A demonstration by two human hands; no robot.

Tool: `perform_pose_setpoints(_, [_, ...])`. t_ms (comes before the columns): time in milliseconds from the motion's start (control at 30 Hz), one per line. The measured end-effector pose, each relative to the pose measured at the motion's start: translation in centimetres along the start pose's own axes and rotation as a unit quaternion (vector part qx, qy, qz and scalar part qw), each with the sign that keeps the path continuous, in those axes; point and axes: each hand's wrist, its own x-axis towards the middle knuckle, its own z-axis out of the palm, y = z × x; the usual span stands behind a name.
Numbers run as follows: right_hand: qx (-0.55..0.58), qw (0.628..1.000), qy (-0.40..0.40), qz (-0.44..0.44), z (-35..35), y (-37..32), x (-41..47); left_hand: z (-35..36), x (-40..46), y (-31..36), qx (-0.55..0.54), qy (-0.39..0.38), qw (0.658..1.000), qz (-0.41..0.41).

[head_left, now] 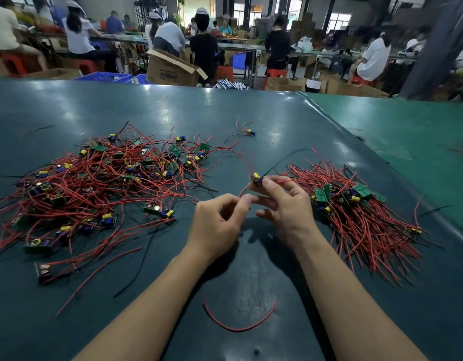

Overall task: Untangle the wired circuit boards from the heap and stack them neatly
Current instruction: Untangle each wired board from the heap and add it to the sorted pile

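Note:
A tangled heap (95, 183) of small green circuit boards with red and black wires spreads over the left of the dark green table (251, 113). On the right lies a neater stack (350, 204) of boards with their wires fanned toward me. Between them, my right hand (285, 204) pinches one small board (257, 178) with a yellow and a purple part, held above the table. My left hand (220, 220) pinches that board's red wire just left of the right hand's fingers.
A loose red wire (241, 324) curls on the table between my forearms. One stray board (250, 132) lies farther back. A lighter green table (407, 136) adjoins on the right. Beyond the far edge, people work at benches among cardboard boxes (173, 69).

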Motion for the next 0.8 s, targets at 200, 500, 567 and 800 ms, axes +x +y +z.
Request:
perform_pose_setpoints(200, [-0.095, 0.995, -0.030, -0.017, 0.3, 0.4, -0.2, -0.3, 1.4, -0.8, -0.096, -0.014, 0.986, -0.134])
perform_pose_setpoints(500, [-0.071, 0.996, 0.050, 0.033, 0.7, 1.1, 0.1, -0.4, 1.5, -0.9, -0.167, -0.020, 0.975, -0.148])
perform_pose_setpoints(567, [-0.108, 0.993, 0.037, 0.017, 0.8, 1.3, 0.0, -0.3, 1.7, -1.0, -0.154, -0.005, 0.977, -0.149])
perform_pose_setpoints(800, [-0.133, 0.989, -0.054, 0.029, 1.1, 1.2, -0.3, -0.2, 1.9, -1.2, -0.172, -0.011, 0.975, -0.138])
